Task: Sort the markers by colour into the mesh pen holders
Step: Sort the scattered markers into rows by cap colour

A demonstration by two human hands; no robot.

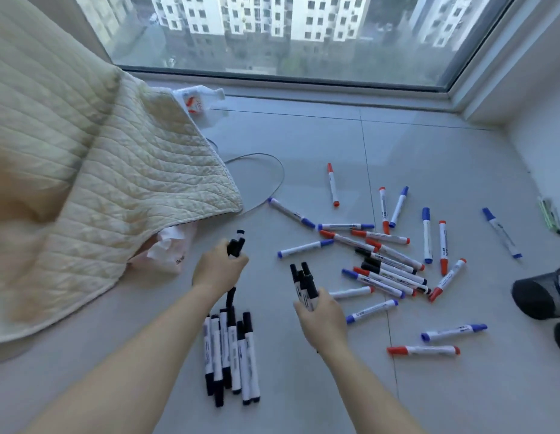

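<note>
Because both fists are already full, a black marker could be dropped if more are added, and black ones buried under red and blue markers (394,267) may be missed. Several black markers (236,245) are clenched in the left hand (217,270); another bunch of black markers (305,288) is gripped upright in the right hand (322,321). A black-marker pile (231,352) lies on the floor between the forearms. A mesh pen holder (545,292) lies well apart at the right edge.
</note>
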